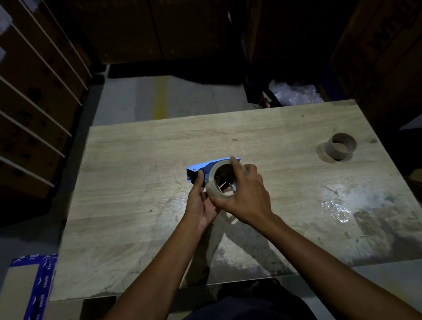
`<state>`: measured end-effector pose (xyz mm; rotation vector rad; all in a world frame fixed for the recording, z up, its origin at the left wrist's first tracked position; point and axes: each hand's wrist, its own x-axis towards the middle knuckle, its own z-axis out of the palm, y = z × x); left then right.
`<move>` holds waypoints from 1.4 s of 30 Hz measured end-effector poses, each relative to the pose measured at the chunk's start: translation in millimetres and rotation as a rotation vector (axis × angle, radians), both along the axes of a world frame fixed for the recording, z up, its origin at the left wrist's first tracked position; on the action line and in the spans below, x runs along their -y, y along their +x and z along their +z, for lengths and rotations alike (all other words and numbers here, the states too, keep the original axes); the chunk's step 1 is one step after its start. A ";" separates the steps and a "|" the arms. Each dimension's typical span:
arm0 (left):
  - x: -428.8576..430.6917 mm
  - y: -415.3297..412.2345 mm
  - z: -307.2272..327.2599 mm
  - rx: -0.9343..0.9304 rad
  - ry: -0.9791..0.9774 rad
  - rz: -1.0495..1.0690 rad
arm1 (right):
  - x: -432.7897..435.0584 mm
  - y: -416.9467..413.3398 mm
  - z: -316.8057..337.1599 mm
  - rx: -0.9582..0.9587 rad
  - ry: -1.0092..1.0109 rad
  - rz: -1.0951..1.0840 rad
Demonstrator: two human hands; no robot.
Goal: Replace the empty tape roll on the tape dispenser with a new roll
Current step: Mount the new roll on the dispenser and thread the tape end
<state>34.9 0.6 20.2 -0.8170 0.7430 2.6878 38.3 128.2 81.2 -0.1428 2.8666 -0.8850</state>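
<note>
both hands clamped: left hand [200, 204] on blue dispenser [198, 169], right hand [247, 198] on tape roll [213, 182]

Both forearms were bare, no sleeves reaching them; the left hand [200, 203] and right hand [245, 197] wore no gloves.

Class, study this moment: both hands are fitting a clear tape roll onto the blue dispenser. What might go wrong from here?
The clear tape roll may seat crooked, since the right hand hides the blue plastic dispenser's hub. The left hand grips only its near end, so it might twist. Dim lighting could hide the tape's loose end.
</note>
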 end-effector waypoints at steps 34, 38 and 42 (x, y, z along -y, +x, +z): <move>2.6 -1.0 23.0 -0.024 0.021 -0.043 | 15.2 -4.2 11.2 0.090 -0.008 0.028; 2.6 -3.4 22.8 -0.014 -0.021 -0.093 | 8.8 -7.1 5.9 0.022 0.039 0.015; -0.4 -8.7 23.1 -0.006 -0.118 -0.159 | -2.4 -13.2 -3.8 0.004 0.029 0.051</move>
